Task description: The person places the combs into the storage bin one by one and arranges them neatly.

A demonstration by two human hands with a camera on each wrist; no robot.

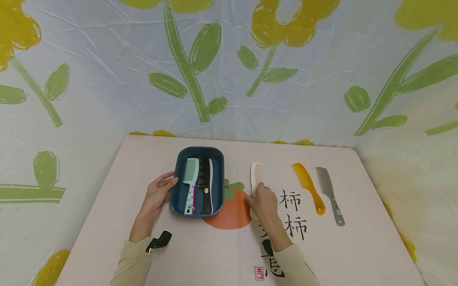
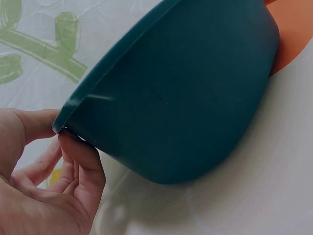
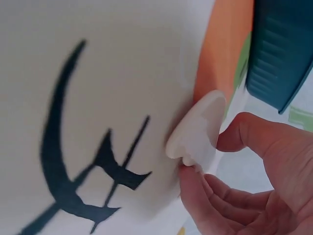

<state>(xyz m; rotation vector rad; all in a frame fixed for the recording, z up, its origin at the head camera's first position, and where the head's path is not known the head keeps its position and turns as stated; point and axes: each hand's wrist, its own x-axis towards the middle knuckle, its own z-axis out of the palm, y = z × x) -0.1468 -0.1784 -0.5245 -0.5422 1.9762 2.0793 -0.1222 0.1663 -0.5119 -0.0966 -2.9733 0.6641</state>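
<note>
My left hand (image 1: 158, 193) pinches the left rim of a dark blue plastic tray (image 1: 220, 186); the left wrist view has the thumb and index finger at the rim of the tray (image 2: 171, 98). Inside it lie a mint-green comb (image 1: 192, 171) and a black comb with a white edge (image 1: 204, 174), side by side with handles toward me. My right hand (image 1: 264, 204) grips a pale pink-white comb (image 1: 255, 172) by its handle, teeth end pointing away from me. Up close in the right wrist view, thumb and fingers hold the handle end of the comb (image 3: 203, 129) at the tabletop.
To the right of my right hand lie a yellow comb (image 1: 308, 186) and a grey comb (image 1: 330, 194). The pale tabletop (image 1: 200, 250) bears a printed orange persimmon and black characters. A flower-patterned cloth (image 1: 229, 131) stands behind and around it.
</note>
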